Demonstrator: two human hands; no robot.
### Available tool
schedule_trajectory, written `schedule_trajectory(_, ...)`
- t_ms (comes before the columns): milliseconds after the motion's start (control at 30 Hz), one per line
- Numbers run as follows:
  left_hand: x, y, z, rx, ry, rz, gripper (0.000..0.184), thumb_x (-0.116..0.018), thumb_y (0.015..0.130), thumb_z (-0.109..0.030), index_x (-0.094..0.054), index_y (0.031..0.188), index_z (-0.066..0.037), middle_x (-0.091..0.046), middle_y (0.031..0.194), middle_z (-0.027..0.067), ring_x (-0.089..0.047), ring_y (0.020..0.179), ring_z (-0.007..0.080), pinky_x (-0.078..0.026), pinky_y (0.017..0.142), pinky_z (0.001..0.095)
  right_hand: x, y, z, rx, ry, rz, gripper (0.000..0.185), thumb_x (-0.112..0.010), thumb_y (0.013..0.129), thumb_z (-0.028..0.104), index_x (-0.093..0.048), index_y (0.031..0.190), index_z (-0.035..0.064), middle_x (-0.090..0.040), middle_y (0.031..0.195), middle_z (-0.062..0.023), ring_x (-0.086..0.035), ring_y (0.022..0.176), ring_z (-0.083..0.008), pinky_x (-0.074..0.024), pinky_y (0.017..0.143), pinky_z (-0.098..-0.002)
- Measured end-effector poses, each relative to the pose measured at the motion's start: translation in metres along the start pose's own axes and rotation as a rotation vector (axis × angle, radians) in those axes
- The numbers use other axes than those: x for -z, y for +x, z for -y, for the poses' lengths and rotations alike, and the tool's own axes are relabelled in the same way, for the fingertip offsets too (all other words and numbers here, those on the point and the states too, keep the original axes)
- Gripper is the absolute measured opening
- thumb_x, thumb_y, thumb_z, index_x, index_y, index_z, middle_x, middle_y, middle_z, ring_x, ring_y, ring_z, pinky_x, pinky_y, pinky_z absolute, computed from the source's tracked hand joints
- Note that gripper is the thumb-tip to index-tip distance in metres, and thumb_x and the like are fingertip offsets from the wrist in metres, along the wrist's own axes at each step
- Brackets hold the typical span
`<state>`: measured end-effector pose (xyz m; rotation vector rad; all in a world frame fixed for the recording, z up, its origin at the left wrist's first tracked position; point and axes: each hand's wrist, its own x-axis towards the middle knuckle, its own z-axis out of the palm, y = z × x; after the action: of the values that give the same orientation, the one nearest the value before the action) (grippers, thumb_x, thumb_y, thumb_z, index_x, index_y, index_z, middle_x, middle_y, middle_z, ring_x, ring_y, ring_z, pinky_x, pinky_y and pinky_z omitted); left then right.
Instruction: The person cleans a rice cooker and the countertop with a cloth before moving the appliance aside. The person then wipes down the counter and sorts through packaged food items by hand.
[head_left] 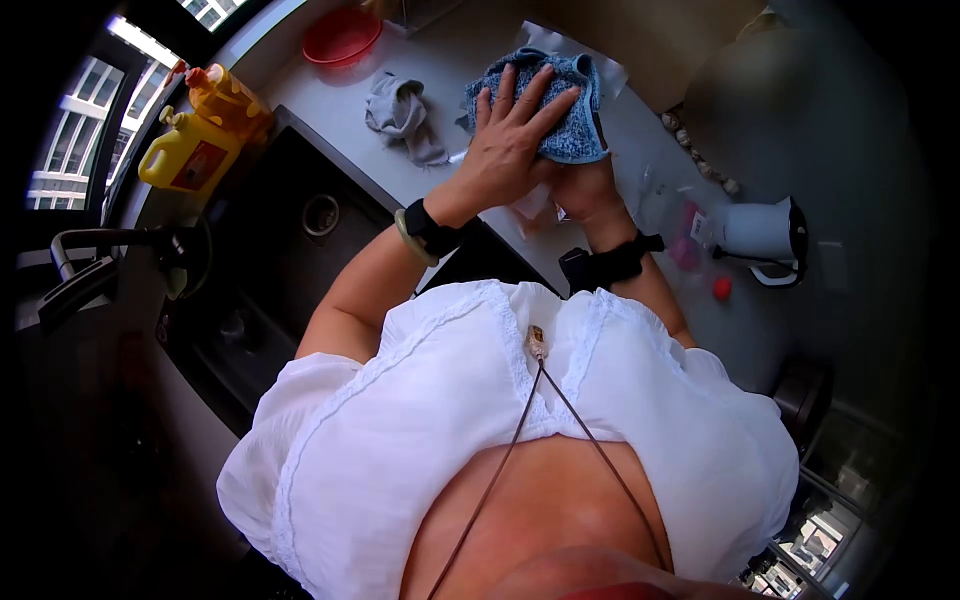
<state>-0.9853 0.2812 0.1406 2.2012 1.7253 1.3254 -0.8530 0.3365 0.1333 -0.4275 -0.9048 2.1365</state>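
A blue, speckled cloth (583,132), probably a towel, is at the top middle of the head view, over the light counter (330,120). My left hand (508,135) lies on top of it, open, with the fingers spread flat. From below, my right hand (583,188) reaches under the same cloth. The fabric covers its fingers, so their grip is hidden. Left of the blue cloth, a crumpled grey cloth (398,108) rests on the counter, apart from both hands.
A dark sink (262,270) with a faucet (100,240) is at left. Yellow jugs (195,155) stand by the window. A red basin (342,38) is at the back. Rightward are a white kettle (755,230), a small red object (722,289) and a string of garlic-like bulbs (700,155).
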Motion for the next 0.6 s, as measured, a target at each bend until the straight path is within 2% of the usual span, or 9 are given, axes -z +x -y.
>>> schedule_trajectory(33,-0.009,0.01,0.006,-0.024,-0.035,0.022,0.069,-0.067,0.078,-0.028,-0.041,0.141,-0.023,-0.021,0.154,0.0153,-0.015,0.137,0.0521,-0.016,0.101,0.0719,-0.008,-0.012,0.013,-0.089,0.042,-0.022,0.057,-0.029,0.1,0.051,-0.026,0.146,0.0177,-0.035,0.146,-0.0073,-0.039,0.133,-0.026,-0.0334,0.109,-0.0464)
schedule_trajectory(67,-0.011,0.019,0.007,0.01,-0.013,0.006,0.063,-0.065,0.081,-0.031,-0.044,0.139,-0.023,-0.027,0.152,0.0148,-0.02,0.136,0.05,-0.02,0.104,0.0667,-0.009,-0.021,0.019,-0.103,-0.024,-0.005,0.059,-0.029,0.099,0.053,-0.025,0.146,0.0181,-0.035,0.147,-0.0075,-0.039,0.133,-0.026,-0.0335,0.109,-0.0465)
schedule_trajectory(133,-0.013,0.036,0.016,0.151,-0.519,0.126,0.056,-0.064,0.083,-0.029,-0.049,0.136,-0.023,-0.031,0.15,0.0143,-0.024,0.136,0.0471,-0.024,0.107,0.0604,-0.014,-0.036,0.022,-0.136,-0.153,0.021,0.061,-0.029,0.098,0.056,-0.024,0.147,0.0189,-0.035,0.147,-0.008,-0.04,0.132,-0.0262,-0.0337,0.108,-0.0467)
schedule_trajectory(233,-0.021,0.022,-0.011,-0.105,-0.148,0.134,0.057,-0.067,0.08,-0.02,-0.051,0.136,-0.02,-0.032,0.15,0.0141,-0.024,0.137,0.045,-0.025,0.107,0.057,0.005,-0.037,0.021,-0.07,0.016,-0.065,0.067,-0.03,0.096,0.061,-0.033,0.144,0.0149,-0.041,0.143,-0.0113,-0.042,0.13,-0.0275,-0.0341,0.107,-0.0462)
schedule_trajectory(267,-0.032,0.0,-0.031,-0.095,-0.12,0.153,0.065,-0.07,0.077,-0.016,-0.048,0.138,-0.021,-0.028,0.152,0.0133,-0.019,0.139,0.0454,-0.024,0.107,0.0587,0.018,-0.037,0.024,-0.046,0.124,-0.057,0.067,-0.03,0.095,0.062,-0.035,0.142,0.0139,-0.043,0.142,-0.0121,-0.043,0.129,-0.028,-0.0342,0.107,-0.0461)
schedule_trajectory(300,-0.035,-0.014,-0.048,-0.086,-0.115,0.16,0.067,-0.071,0.076,-0.015,-0.047,0.139,-0.021,-0.025,0.153,0.0129,-0.016,0.14,0.0458,-0.022,0.108,0.0592,0.029,-0.042,0.033,-0.095,0.263,0.024,0.069,-0.032,0.095,0.061,-0.033,0.141,0.0083,-0.048,0.135,-0.0133,-0.051,0.122,-0.0272,-0.0431,0.102,-0.0425)
schedule_trajectory(333,-0.037,-0.026,-0.06,-0.074,-0.112,0.166,0.07,-0.071,0.075,-0.014,-0.046,0.14,-0.022,-0.023,0.154,0.0125,-0.014,0.141,0.0462,-0.021,0.108,0.0597,0.021,-0.055,0.05,-0.108,0.147,0.064,0.071,-0.03,0.095,0.062,-0.037,0.139,0.0071,-0.05,0.133,-0.0133,-0.054,0.119,-0.0269,-0.0459,0.099,-0.0415)
schedule_trajectory(500,-0.058,-0.037,-0.042,0.044,-0.186,0.06,0.07,-0.066,0.082,-0.017,-0.037,0.145,-0.024,-0.018,0.156,0.0138,-0.01,0.142,0.0456,-0.017,0.11,0.0576,0.028,-0.054,0.043,-0.019,0.081,-0.123,0.072,-0.028,0.096,0.06,-0.04,0.137,0.0017,-0.052,0.131,-0.0153,-0.054,0.12,-0.0287,-0.0447,0.101,-0.0447)
schedule_trajectory(600,-0.069,-0.032,-0.015,0.34,-0.901,-0.001,0.066,-0.063,0.085,-0.018,-0.036,0.145,-0.025,-0.016,0.156,0.0155,-0.009,0.142,0.0455,-0.016,0.11,0.0563,0.005,-0.058,0.05,0.062,0.084,-0.049,0.072,-0.027,0.097,0.059,-0.039,0.137,0.0016,-0.052,0.132,-0.015,-0.055,0.119,-0.0285,-0.0465,0.099,-0.0405)
